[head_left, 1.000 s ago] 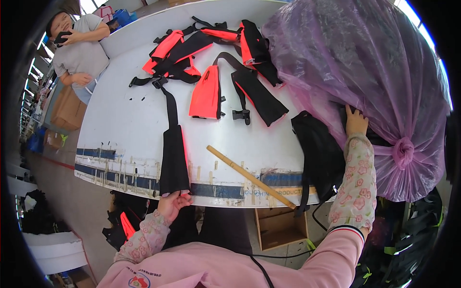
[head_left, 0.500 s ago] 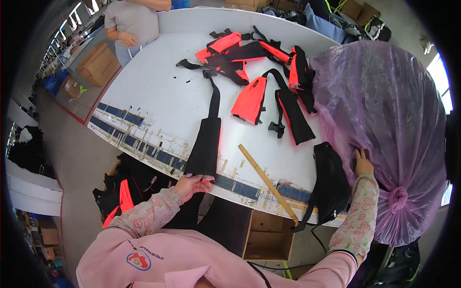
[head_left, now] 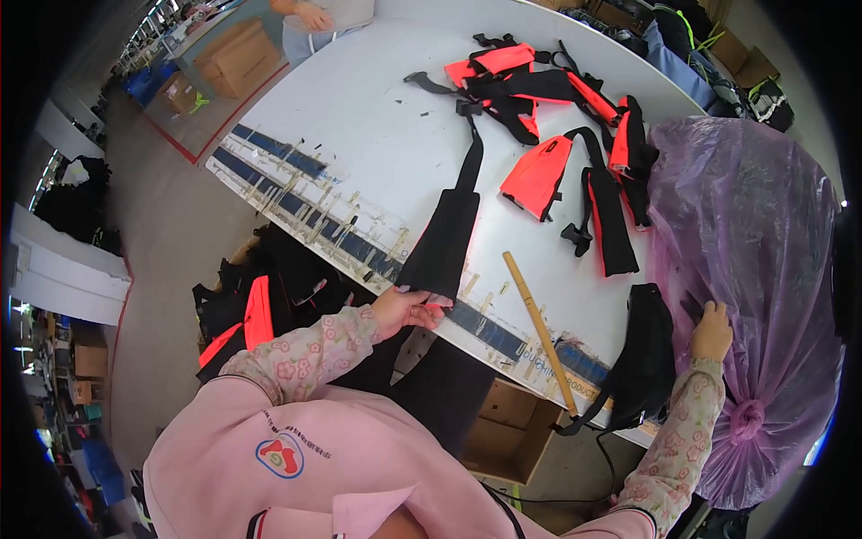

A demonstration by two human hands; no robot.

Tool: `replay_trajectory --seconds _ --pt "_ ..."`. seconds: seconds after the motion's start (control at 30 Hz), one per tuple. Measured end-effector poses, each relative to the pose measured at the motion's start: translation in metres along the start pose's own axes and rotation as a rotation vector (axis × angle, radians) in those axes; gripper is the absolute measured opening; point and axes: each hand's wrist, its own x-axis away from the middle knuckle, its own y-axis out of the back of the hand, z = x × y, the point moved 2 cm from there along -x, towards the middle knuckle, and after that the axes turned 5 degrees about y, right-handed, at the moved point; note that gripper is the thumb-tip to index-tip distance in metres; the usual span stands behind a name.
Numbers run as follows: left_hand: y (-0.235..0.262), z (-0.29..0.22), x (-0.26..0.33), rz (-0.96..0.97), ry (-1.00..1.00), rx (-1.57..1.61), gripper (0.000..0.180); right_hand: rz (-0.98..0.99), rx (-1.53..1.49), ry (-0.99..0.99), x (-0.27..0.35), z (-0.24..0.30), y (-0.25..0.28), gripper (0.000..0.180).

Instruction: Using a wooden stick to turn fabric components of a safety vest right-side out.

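My left hand [head_left: 406, 312] is closed on the near end of a tapered black fabric piece [head_left: 442, 241] with some orange-red along its edge. Its narrow strap runs away across the table to a dark buckle. My right hand [head_left: 712, 333] lies against the side of a large purple plastic bag [head_left: 763, 234], fingers curled. Something dark shows by those fingertips, but I cannot make out what it is. Between the hands are a black pouch with a strap [head_left: 643, 359] and a yellowish wooden stick [head_left: 541, 331] lying slanted near the table edge.
The white table [head_left: 350, 135] has a taped, worn front edge. Several orange-red and black strapped pieces [head_left: 539, 175] lie on its far side. A wooden box [head_left: 507, 431] stands below, and dark fabric with orange-red parts [head_left: 256, 314] hangs at the left. Another person [head_left: 328, 18] stands across the table.
The whole view has shifted, so the table's things appear farther right and lower. My left hand keeps its hold on the black fabric piece. My right hand stays by the purple bag.
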Motion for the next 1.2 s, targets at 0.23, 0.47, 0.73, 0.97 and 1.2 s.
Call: replay_trajectory --seconds 0.23,0.47,0.73,0.97,1.2 --pt "-0.012 -0.011 0.007 0.025 0.044 0.029 0.030 -0.531 -1.458 0.310 0.066 0.134 0.225 0.019" --pt "-0.017 -0.013 0.002 0.136 0.043 0.201 0.038 -0.567 -1.370 0.814 0.097 0.219 0.270 0.039" --pt "-0.001 0.004 -0.018 0.103 0.018 0.222 0.038 -0.568 -1.083 0.768 0.095 0.248 0.290 0.038" --pt "-0.027 -0.009 0.021 0.285 -0.269 0.080 0.027 -0.475 -0.903 0.674 0.077 0.282 0.278 0.029" --pt "-0.018 -0.005 0.015 0.374 -0.411 0.105 0.028 -0.270 -0.734 0.601 0.078 0.314 0.277 0.034"
